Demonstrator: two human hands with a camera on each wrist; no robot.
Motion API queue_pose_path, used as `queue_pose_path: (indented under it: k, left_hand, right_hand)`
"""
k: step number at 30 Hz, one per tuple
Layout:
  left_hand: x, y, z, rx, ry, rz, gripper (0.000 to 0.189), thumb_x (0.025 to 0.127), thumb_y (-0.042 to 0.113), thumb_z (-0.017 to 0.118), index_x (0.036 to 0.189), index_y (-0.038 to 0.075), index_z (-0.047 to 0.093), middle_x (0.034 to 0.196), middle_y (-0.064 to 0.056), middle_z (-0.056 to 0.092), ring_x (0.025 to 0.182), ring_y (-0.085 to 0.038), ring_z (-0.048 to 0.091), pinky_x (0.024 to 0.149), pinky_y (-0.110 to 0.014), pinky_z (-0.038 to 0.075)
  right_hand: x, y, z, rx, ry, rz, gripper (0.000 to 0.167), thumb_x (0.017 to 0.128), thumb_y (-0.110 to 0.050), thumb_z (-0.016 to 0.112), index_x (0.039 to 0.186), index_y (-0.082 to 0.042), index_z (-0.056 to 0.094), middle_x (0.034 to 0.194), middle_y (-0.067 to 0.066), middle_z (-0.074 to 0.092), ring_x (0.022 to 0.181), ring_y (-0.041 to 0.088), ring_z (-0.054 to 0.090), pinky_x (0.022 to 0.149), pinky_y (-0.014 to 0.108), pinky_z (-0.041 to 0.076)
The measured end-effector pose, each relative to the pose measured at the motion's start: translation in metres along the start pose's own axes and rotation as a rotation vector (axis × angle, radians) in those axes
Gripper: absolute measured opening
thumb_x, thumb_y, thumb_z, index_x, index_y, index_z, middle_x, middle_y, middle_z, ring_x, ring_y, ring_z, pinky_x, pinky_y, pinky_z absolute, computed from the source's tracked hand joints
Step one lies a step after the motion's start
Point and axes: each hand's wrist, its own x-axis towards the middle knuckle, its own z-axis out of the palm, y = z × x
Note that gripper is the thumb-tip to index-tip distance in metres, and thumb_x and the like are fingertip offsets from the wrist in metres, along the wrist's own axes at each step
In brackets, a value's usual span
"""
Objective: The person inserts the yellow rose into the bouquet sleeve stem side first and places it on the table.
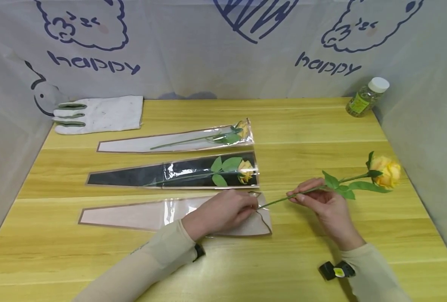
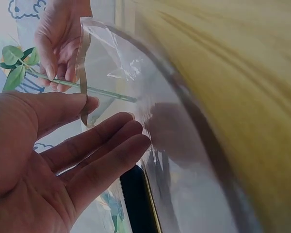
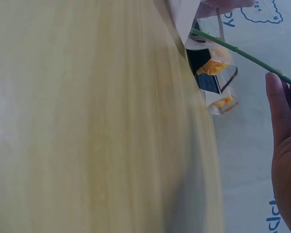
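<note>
My right hand (image 1: 331, 205) pinches the green stem of a yellow artificial rose (image 1: 385, 172) between thumb and fingers. The bloom points right, and green leaves sit just past the fingers. At the mouth of a pale pink flower sleeve (image 1: 127, 216), my left hand (image 1: 223, 212) holds the clear front film. The film's brown-bordered edge (image 2: 83, 77) crosses the thumb in the left wrist view, and the mouth gapes there. Through this gap the lower end of the stem (image 2: 109, 93) reaches in. The left fingers hide part of the sleeve in the head view.
Behind lie a black sleeve (image 1: 121, 178) and a white sleeve (image 1: 129, 145), each with a yellow rose inside. A white work glove (image 1: 110, 113) rests at the back left. A clear jar with a white lid (image 1: 365, 98) stands at the back right, by the cloth wall.
</note>
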Motion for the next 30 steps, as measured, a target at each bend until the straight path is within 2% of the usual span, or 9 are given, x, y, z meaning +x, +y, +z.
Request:
queue_pose_path:
  k: [9,14,19,22,25,30]
  left_hand:
    - [0.001,0.002,-0.001,-0.010,0.041,-0.014,0.006,0.096,0.014,0.063,0.097,0.012,0.069,0.092,0.002,0.068,0.074,-0.006,0.057,0.067,-0.022,0.049]
    - [0.002,0.003,-0.001,0.032,0.076,-0.024,0.006,0.097,0.016,0.063,0.096,0.015,0.070,0.091,0.004,0.066,0.074,-0.007,0.057,0.067,-0.023,0.050]
    - [0.004,0.005,0.000,0.067,0.111,-0.030,0.008,0.097,0.017,0.064,0.097,0.016,0.071,0.094,0.005,0.068,0.074,-0.005,0.058,0.063,-0.021,0.050]
    - [0.005,0.005,0.000,0.084,0.125,-0.030,0.006,0.097,0.017,0.064,0.096,0.017,0.070,0.094,0.006,0.067,0.071,-0.005,0.056,0.059,-0.020,0.048]
    - [0.004,0.006,0.000,0.094,0.133,-0.036,0.005,0.096,0.017,0.064,0.096,0.017,0.069,0.094,0.005,0.068,0.070,-0.005,0.057,0.056,-0.019,0.047]
    - [0.005,0.008,0.000,0.120,0.131,-0.048,0.005,0.096,0.017,0.065,0.098,0.016,0.070,0.096,0.004,0.069,0.073,-0.007,0.059,0.057,-0.019,0.049]
  right_hand:
    - [0.003,0.005,0.005,-0.036,-0.008,0.025,0.017,0.088,0.022,0.055,0.103,0.014,0.054,0.104,0.024,0.061,0.097,0.029,0.068,0.085,0.040,0.052]
    - [0.006,0.008,0.011,-0.090,0.010,0.096,0.015,0.089,0.017,0.059,0.103,0.012,0.055,0.103,0.021,0.066,0.096,0.027,0.069,0.086,0.039,0.053]
    - [0.008,0.013,0.017,-0.131,0.036,0.146,0.016,0.088,0.015,0.061,0.102,0.017,0.054,0.102,0.027,0.065,0.094,0.025,0.069,0.085,0.038,0.054]
    - [0.008,0.015,0.019,-0.148,0.036,0.166,0.016,0.088,0.015,0.062,0.102,0.017,0.054,0.101,0.023,0.066,0.092,0.024,0.069,0.085,0.037,0.054]
    - [0.009,0.016,0.022,-0.168,0.041,0.209,0.016,0.090,0.011,0.062,0.102,0.017,0.053,0.098,0.017,0.067,0.092,0.025,0.069,0.084,0.037,0.054]
    - [0.010,0.013,0.025,-0.166,0.041,0.246,0.018,0.098,-0.002,0.059,0.106,0.012,0.052,0.102,0.018,0.066,0.096,0.027,0.068,0.087,0.038,0.053]
